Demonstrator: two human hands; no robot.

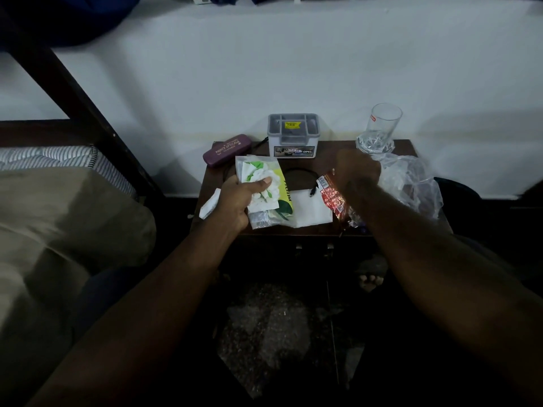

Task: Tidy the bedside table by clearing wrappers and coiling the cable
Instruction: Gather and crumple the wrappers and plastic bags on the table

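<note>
In the head view, wrapper clearing looks to be the step in hand. The left hand (238,201) grips a sheaf of wrappers, a white floral packet over a yellow-green one (264,186), with the thumb pressed on top, above the left front of the dark wooden bench (213,179). The right hand (357,171) is blurred and sits beside a crumpled clear plastic bag (411,183); I cannot tell whether it holds the bag. A red foil wrapper (330,195) lies by its wrist. The thin black cable (298,170) lies uncoiled mid-bench, its plug on a white paper square (311,211).

The sheaf probably goes into the bag next, which calls for an open mouth.

A purple spectacle case (227,149), a grey plastic organiser box (293,136) and a clear drinking glass (380,124) line the back, against a white wall (264,69). A striped mattress (53,158) lies to the left.
</note>
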